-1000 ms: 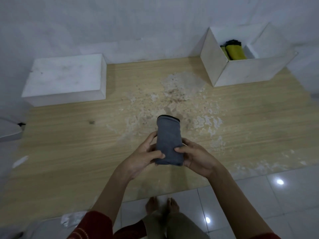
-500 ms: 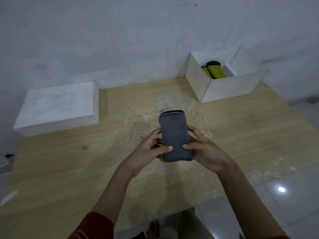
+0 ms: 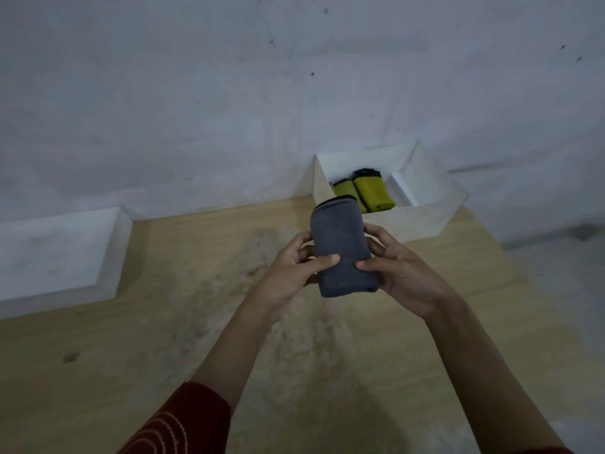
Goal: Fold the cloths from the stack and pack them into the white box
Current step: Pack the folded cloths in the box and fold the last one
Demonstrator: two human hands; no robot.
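Holding a folded grey cloth (image 3: 340,244) between both hands, the person has it lifted clear of the wooden surface (image 3: 163,339). The left hand (image 3: 288,270) and right hand (image 3: 402,273) grasp it from either side. The fingers (image 3: 327,260) of each hand are curled round its edges, and the two thumbs are pressed on the near face, close to its lower half.

The cloth is a compact oblong. Its long axis runs away from the person, and the rounded fold at the far end points toward the wall (image 3: 229,93).

The white box (image 3: 425,217) stands at the back of the surface against the wall, ahead and to the right of the hands. The far end of the cloth overlaps the box's near-left corner in this view, though it probably sits short of the opening. The right hand is the nearer one to the box.

Two yellow folded cloths (image 3: 373,193) already lie side by side in the left part of the box, their lengths running roughly the same way as the grey one. Something white shows to their right; I cannot tell if it is a flap or a free bay.

My reading is that folding is done and the carry to the box is under way. The cloth needs to go forward and rightward, then down beside the yellow pair.

A closed white block (image 3: 55,250) sits far left. No stack is in view.
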